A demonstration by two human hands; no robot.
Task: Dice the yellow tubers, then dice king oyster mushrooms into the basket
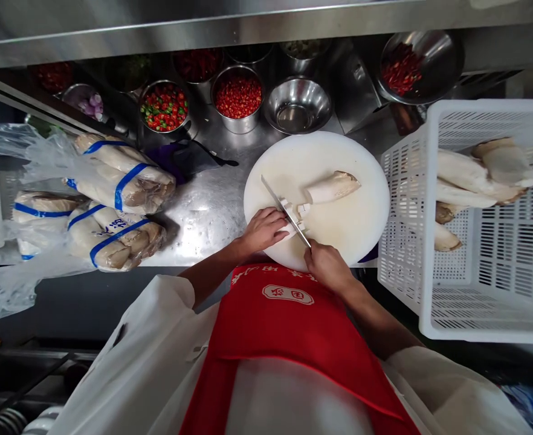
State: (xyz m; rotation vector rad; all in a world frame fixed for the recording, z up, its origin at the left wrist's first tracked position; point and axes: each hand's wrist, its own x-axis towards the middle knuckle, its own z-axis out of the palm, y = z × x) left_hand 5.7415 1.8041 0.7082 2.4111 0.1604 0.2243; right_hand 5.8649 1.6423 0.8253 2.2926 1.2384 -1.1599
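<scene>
On a round white cutting board, my right hand is closed round the handle of a kitchen knife. The blade slants up and left across white mushroom pieces. My left hand lies left of the blade, its bent fingers pressed on the mushroom being cut. Small cubes lie just right of the knife. Farther back on the board rests a larger piece of king oyster mushroom, its brown cap end pointing right.
Bagged mushrooms with blue bands lie at left. A white plastic basket with whole mushrooms stands at right. Behind the board are a metal bowl, chopped red chilies and mixed chilies in metal containers. A steel shelf edge runs above.
</scene>
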